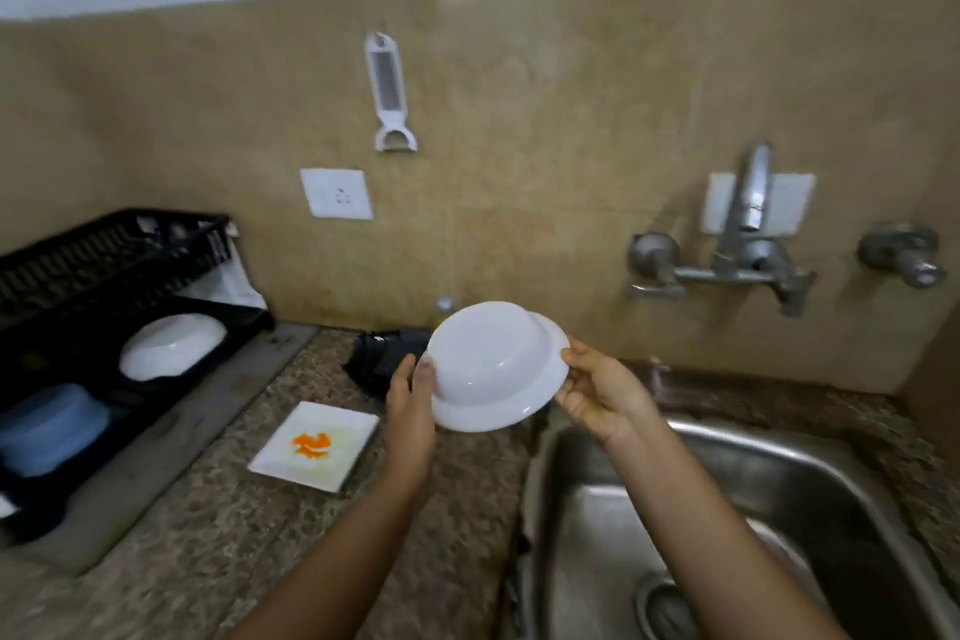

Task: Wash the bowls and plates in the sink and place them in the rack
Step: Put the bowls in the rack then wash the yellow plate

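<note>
Head view: the left hand (pixel 410 395) and right hand (pixel 597 390) hold the upturned white bowl (pixel 496 369) between them, fingers pinching opposite rim edges, above the surface beside the sink (pixel 727 457). If the bowl is wet, so slight a hold could slip and drop it. Well left of the fingers, the black rack (pixel 104 250) carries a second white bowl (pixel 174 346) and a blue bowl (pixel 52 426). A soiled square plate (pixel 317 444) lies below-left, under the likely path.

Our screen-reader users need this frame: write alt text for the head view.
The left hand and right hand hold a white round bowl upside down by its rim, near a stainless steel sink. A square white plate smeared orange lies on the speckled stone counter; left of it, a black plastic dish rack holds an upturned white bowl and a blue bowl.
</note>
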